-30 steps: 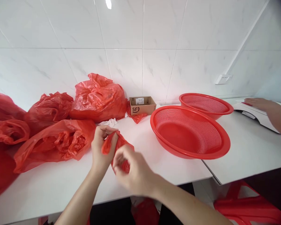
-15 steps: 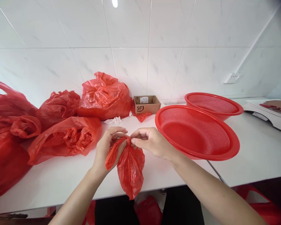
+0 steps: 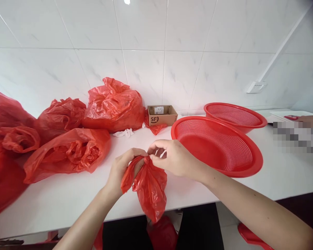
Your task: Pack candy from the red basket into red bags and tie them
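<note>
A small red plastic bag hangs from my fingers over the front edge of the white table. Its neck is gathered into a knot near the top. My left hand is closed round the gathered neck, with a loose flap of the bag hanging beside the thumb. Thumb and fingertips of my right hand pinch the bag at the knot. What the bag holds cannot be made out.
Large red bags crowd the left side. An open cardboard box stands by the wall. At right are two red mesh baskets, one behind the other. Another person's hand shows at the far right edge.
Both my hands and the small bag have shifted slightly to the right. My right fingertips now pinch at the top of the knot, and the person's hand at far right has moved.
</note>
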Available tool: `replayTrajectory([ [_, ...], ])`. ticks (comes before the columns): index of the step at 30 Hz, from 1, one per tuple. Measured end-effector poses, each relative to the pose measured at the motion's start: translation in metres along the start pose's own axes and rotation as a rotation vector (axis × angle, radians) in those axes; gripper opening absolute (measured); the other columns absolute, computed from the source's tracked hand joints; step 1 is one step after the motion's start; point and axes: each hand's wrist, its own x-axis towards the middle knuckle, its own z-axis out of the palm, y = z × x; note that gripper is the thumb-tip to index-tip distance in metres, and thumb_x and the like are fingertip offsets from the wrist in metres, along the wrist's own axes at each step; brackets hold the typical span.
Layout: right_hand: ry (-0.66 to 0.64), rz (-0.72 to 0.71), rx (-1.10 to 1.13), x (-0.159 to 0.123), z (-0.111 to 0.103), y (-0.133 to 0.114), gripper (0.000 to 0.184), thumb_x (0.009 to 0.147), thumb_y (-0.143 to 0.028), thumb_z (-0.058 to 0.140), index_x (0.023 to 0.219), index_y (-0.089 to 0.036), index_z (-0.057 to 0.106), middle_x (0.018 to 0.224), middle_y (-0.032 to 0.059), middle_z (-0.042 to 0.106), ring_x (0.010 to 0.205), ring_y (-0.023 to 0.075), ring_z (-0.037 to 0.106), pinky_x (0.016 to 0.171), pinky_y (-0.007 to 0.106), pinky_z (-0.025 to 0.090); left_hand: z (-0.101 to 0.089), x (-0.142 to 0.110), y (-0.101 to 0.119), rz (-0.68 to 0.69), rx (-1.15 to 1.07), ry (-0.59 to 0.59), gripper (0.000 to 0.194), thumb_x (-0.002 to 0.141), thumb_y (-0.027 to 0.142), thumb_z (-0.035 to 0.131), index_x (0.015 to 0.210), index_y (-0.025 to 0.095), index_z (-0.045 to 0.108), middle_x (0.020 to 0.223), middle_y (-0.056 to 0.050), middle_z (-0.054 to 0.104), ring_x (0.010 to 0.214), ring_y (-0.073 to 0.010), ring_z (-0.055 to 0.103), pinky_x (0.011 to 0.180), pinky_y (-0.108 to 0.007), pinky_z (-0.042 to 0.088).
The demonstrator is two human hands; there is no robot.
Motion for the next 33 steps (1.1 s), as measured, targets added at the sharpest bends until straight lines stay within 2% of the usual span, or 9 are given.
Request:
replayTrajectory([
  [3,-0.036,0.054,0.092,-0.002,0.001,0.004,0.011,0.081,-0.019,0.058,0.083,-0.022,0.068,0.081,-0.0002,0.070,0.073,0.0142,0.063,0.065,0.028,0.047,0.001,-0.001,-0.001,0.036,0.036,-0.007,0.011,0.088,0.018,0.060,0.096,0.025,0.063,0.088,0.001,0.072,0.075,-0.0129,0.069,0.068,-0.022,0.051],
  [7,-0.079,0.101,0.123,-0.006,0.002,0.003,0.009,0.080,-0.020,0.060,0.083,-0.021,0.068,0.082,0.0005,0.071,0.074,0.0151,0.064,0.067,0.029,0.049,0.001,-0.001,0.002,-0.029,0.063,0.040,0.010,0.085,0.021,0.065,0.093,0.025,0.061,0.089,0.000,0.072,0.082,-0.0164,0.071,0.070,-0.023,0.053],
  [12,-0.079,0.094,0.009,-0.008,0.005,-0.001,0.009,0.076,-0.014,0.059,0.080,-0.021,0.064,0.080,0.0000,0.069,0.071,0.0145,0.062,0.064,0.028,0.047,-0.001,0.000,0.006,-0.064,0.086,-0.044,0.006,0.087,0.024,0.063,0.093,0.024,0.065,0.088,0.000,0.074,0.078,-0.0157,0.071,0.071,-0.023,0.052],
  [17,0.090,-0.293,-0.516,-0.005,0.010,0.004,0.015,0.083,-0.011,0.050,0.077,-0.020,0.061,0.079,0.0038,0.065,0.071,0.0165,0.057,0.059,0.029,0.039,0.000,0.001,0.003,-0.188,-0.070,-0.084,0.005,0.089,0.028,0.063,0.089,0.024,0.065,0.080,0.003,0.072,0.069,-0.0124,0.067,0.063,-0.021,0.050],
  [20,0.153,-0.452,-0.604,-0.003,0.008,0.009,0.020,0.089,-0.014,0.044,0.080,-0.020,0.061,0.080,0.0043,0.064,0.073,0.0168,0.057,0.060,0.030,0.039,0.002,0.004,0.005,-0.252,-0.244,-0.069,0.008,0.088,0.030,0.065,0.086,0.023,0.062,0.076,0.003,0.070,0.067,-0.0113,0.065,0.061,-0.020,0.050],
  [22,0.160,-0.411,-0.449,-0.004,0.006,0.012,0.013,0.089,-0.016,0.048,0.087,-0.019,0.061,0.085,0.0030,0.065,0.076,0.0151,0.058,0.061,0.028,0.041,0.004,0.005,0.008,-0.288,-0.305,-0.047,0.011,0.087,0.032,0.067,0.084,0.022,0.063,0.076,0.003,0.071,0.067,-0.0113,0.065,0.060,-0.020,0.051],
  [25,0.029,-0.238,-0.120,-0.008,0.003,0.015,0.010,0.088,-0.017,0.053,0.094,-0.020,0.059,0.093,0.0000,0.065,0.078,0.0105,0.060,0.066,0.023,0.046,0.006,0.005,0.010,-0.320,-0.333,-0.014,0.012,0.085,0.032,0.069,0.084,0.021,0.064,0.078,0.002,0.072,0.068,-0.0119,0.067,0.061,-0.021,0.052],
  [27,-0.030,-0.185,-0.037,-0.011,0.004,0.015,0.010,0.086,-0.013,0.053,0.090,-0.020,0.058,0.090,-0.0018,0.063,0.076,0.0088,0.058,0.069,0.022,0.046,0.005,0.005,0.009,-0.287,-0.273,-0.041,0.009,0.086,0.031,0.068,0.087,0.022,0.066,0.079,0.002,0.073,0.068,-0.0117,0.067,0.062,-0.021,0.052],
  [33,-0.006,-0.202,-0.399,-0.021,0.001,0.011,0.015,0.069,-0.005,0.057,0.067,-0.018,0.050,0.070,-0.0037,0.053,0.067,0.0110,0.045,0.055,0.024,0.030,-0.010,0.000,-0.003,-0.053,0.064,-0.136,0.009,0.090,0.024,0.062,0.091,0.023,0.071,0.080,0.003,0.074,0.068,-0.0102,0.066,0.064,-0.020,0.049],
])
